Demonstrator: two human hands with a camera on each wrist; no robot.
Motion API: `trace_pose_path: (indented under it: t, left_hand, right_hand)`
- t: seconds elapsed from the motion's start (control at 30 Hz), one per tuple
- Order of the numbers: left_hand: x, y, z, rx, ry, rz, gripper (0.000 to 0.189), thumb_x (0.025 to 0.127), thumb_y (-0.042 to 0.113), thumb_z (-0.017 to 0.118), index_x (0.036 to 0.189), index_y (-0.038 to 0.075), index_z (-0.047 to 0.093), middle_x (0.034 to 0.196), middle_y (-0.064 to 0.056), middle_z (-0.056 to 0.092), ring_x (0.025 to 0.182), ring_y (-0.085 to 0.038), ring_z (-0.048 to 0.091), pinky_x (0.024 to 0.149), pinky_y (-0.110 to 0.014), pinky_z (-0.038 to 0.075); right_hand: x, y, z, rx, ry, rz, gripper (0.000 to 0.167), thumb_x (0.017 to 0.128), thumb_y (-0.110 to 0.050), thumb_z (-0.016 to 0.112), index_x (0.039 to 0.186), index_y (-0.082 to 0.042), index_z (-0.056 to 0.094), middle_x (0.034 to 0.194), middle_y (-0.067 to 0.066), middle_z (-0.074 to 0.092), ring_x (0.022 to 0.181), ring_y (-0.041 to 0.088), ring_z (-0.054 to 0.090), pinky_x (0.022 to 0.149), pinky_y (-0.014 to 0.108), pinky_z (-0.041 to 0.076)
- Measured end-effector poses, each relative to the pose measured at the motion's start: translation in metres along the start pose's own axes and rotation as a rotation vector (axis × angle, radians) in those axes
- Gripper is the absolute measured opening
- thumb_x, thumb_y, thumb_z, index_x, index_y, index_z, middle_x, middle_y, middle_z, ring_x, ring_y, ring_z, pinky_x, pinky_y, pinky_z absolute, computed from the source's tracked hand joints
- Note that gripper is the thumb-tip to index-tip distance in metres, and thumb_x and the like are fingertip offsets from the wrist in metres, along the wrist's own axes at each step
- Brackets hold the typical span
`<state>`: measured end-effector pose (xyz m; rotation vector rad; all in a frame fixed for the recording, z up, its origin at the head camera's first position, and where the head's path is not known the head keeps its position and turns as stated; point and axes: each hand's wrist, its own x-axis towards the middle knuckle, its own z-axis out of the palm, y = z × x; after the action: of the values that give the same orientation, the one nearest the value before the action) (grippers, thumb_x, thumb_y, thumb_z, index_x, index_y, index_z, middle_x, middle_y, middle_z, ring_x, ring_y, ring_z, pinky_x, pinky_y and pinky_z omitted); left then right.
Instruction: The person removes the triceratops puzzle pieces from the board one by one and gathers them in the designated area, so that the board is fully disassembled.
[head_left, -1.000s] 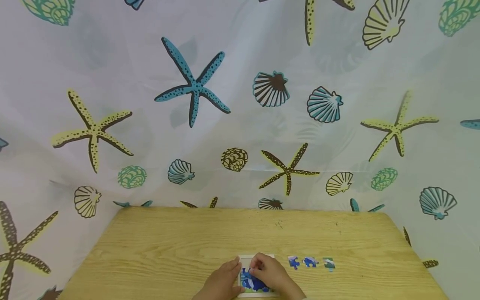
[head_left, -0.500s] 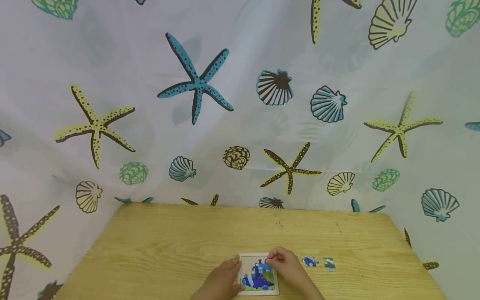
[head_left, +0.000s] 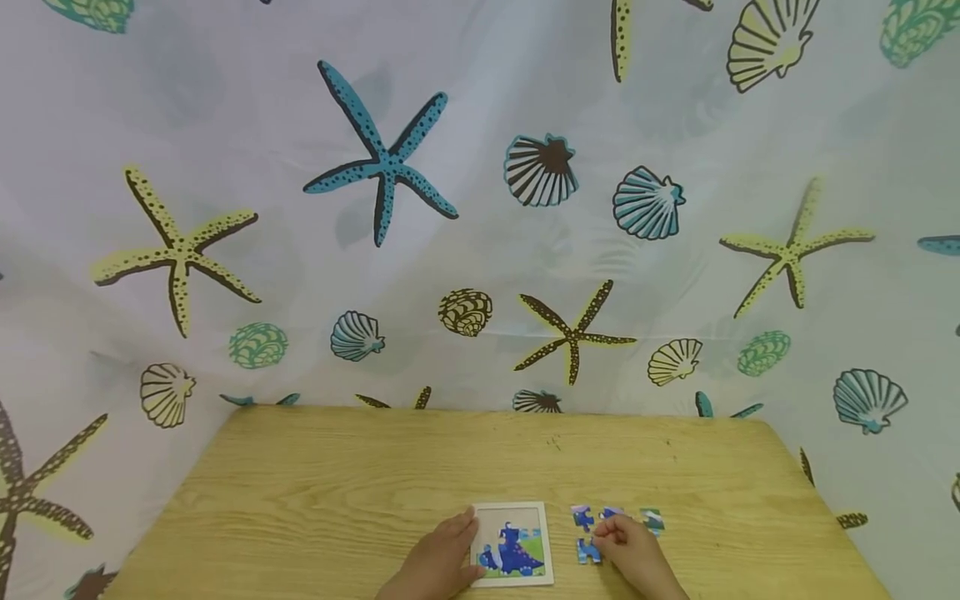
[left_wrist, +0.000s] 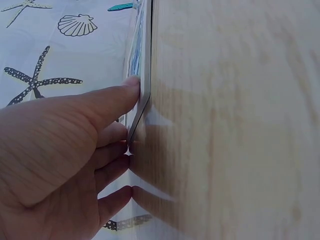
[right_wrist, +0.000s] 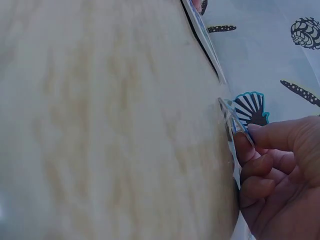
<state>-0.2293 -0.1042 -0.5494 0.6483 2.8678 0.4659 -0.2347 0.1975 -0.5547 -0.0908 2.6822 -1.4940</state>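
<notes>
A white-framed jigsaw puzzle tray (head_left: 549,550) lies on the table, partly filled with a blue dinosaur picture. Its upper left part shows bare backing. My left hand (head_left: 438,554) holds the tray by its left side; in the left wrist view the thumb lies on the rim and the fingertips meet the edge and table. To the tray's right, my right hand (head_left: 633,550) pinches a blue puzzle piece (head_left: 585,551) between thumb and index finger, low at the tabletop. The right wrist view shows this piece (right_wrist: 231,116) tilted, edge-on.
Just beyond the right hand lie loose puzzle pieces: a blue and pink one (head_left: 581,517), one partly hidden by the fingers (head_left: 611,512), and a green and white one (head_left: 651,520). Behind the wooden table (head_left: 337,483) hangs a shell-and-starfish patterned cloth (head_left: 465,233).
My right hand has carried the blue puzzle piece from above the tray, past its upper right corner, to the table beside the loose pieces. My left hand stays on the tray.
</notes>
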Motion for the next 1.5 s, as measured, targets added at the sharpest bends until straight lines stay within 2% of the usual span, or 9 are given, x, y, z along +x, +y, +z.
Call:
trace_pose_path:
  t: [0.37, 0.77, 0.97, 1.23, 1.37, 1.5]
  left_hand:
    - [0.0, 0.002, -0.004, 0.015, -0.02, -0.007, 0.069, 0.086, 0.042, 0.065, 0.136, -0.001, 0.047, 0.146, -0.014, 0.04, 0.131, -0.03, 0.041, 0.106, -0.044, 0.036]
    - [0.001, 0.003, -0.007, 0.029, -0.028, -0.022, 0.068, 0.085, 0.041, 0.066, 0.136, 0.0, 0.048, 0.145, -0.013, 0.042, 0.13, -0.029, 0.043, 0.105, -0.042, 0.038]
    - [0.0, 0.002, -0.007, 0.035, -0.021, -0.019, 0.067, 0.085, 0.041, 0.067, 0.136, 0.0, 0.049, 0.145, -0.013, 0.043, 0.13, -0.029, 0.044, 0.104, -0.042, 0.039]
    - [-0.002, 0.003, -0.008, 0.036, 0.003, 0.016, 0.067, 0.085, 0.039, 0.068, 0.134, -0.002, 0.05, 0.143, -0.015, 0.044, 0.127, -0.031, 0.046, 0.103, -0.043, 0.04]
    - [-0.002, 0.004, -0.009, 0.004, -0.008, -0.003, 0.068, 0.085, 0.04, 0.067, 0.136, -0.001, 0.049, 0.144, -0.015, 0.043, 0.128, -0.031, 0.044, 0.103, -0.044, 0.039]
    - [-0.002, 0.003, -0.009, -0.014, -0.008, -0.015, 0.068, 0.084, 0.04, 0.068, 0.136, -0.001, 0.049, 0.144, -0.014, 0.043, 0.129, -0.031, 0.044, 0.103, -0.044, 0.039]
  right_hand:
    - [-0.001, -0.001, 0.001, -0.167, 0.061, -0.023, 0.009, 0.082, -0.005, 0.07, 0.084, -0.005, 0.061, 0.074, -0.002, 0.058, 0.069, 0.011, 0.053, 0.061, 0.022, 0.045]
    - [0.0, -0.005, -0.002, -0.133, 0.048, 0.001, 0.008, 0.084, -0.006, 0.069, 0.087, -0.003, 0.062, 0.076, -0.001, 0.058, 0.07, 0.012, 0.052, 0.06, 0.021, 0.045]
    - [0.005, -0.016, 0.001, -0.1, 0.032, -0.094, 0.006, 0.086, -0.006, 0.067, 0.089, -0.002, 0.064, 0.078, 0.0, 0.058, 0.069, 0.01, 0.053, 0.059, 0.019, 0.048]
    - [0.018, -0.046, 0.026, -0.112, -0.15, -0.274, 0.012, 0.088, -0.008, 0.064, 0.097, 0.0, 0.062, 0.079, -0.002, 0.056, 0.063, 0.004, 0.046, 0.056, 0.019, 0.043]
    - [0.024, -0.056, 0.044, -0.111, -0.279, -0.27, 0.015, 0.088, -0.008, 0.064, 0.101, -0.002, 0.062, 0.078, -0.003, 0.056, 0.06, 0.005, 0.045, 0.054, 0.021, 0.041]
    - [0.03, -0.062, 0.059, -0.118, -0.348, -0.281, 0.021, 0.085, -0.007, 0.066, 0.105, -0.002, 0.062, 0.075, -0.004, 0.054, 0.058, 0.005, 0.044, 0.053, 0.021, 0.04]
